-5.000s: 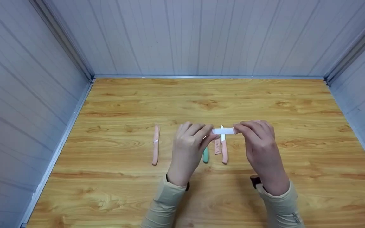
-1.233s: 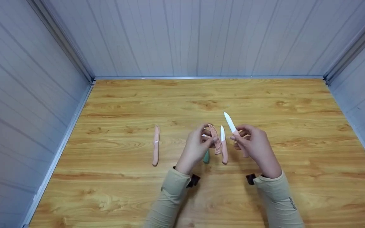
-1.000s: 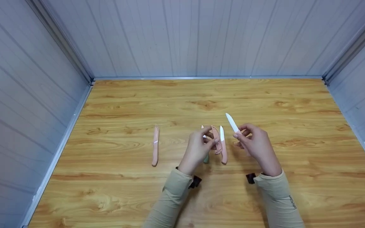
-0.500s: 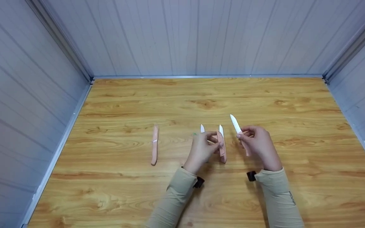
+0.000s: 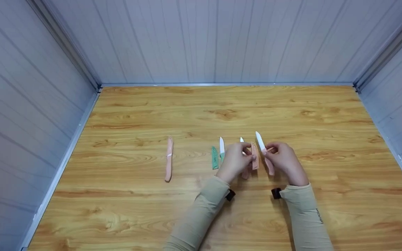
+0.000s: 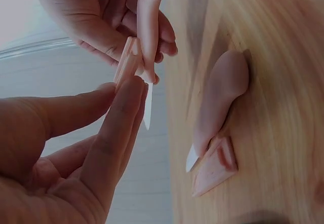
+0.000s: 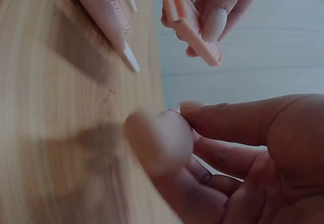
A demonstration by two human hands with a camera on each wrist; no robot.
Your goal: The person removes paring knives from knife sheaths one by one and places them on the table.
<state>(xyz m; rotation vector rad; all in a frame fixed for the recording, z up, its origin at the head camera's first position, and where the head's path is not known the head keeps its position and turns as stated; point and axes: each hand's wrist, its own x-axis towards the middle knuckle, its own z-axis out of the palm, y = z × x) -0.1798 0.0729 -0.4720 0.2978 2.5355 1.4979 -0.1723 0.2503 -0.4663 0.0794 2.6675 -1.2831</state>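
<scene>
My right hand (image 5: 286, 163) holds a small knife (image 5: 269, 167) by its pink handle, white blade pointing up and away. Between thumb and fingers of my left hand (image 5: 236, 160) is a pink blade sheath (image 5: 255, 157), just left of that knife and apart from it. The left wrist view shows the held sheath's slotted end (image 6: 129, 62) beside the knife handle (image 6: 148, 24). Under my left hand lies a second pink knife (image 6: 223, 92) with a white blade, partly hidden in the head view. Another pink sheath (image 6: 216, 169) lies beside it.
A green-handled knife (image 5: 221, 144) with white blade and a green sheath (image 5: 215, 158) lie left of my left hand. Farther left, a sheathed pink knife (image 5: 169, 160) rests on the wooden table (image 5: 134, 209). Pale panel walls (image 5: 201, 42) stand behind and at both sides.
My left hand has moved right with the pink sheath, closer to the knife in my right hand. That knife has come slightly nearer and lower. The green knife and sheath are uncovered.
</scene>
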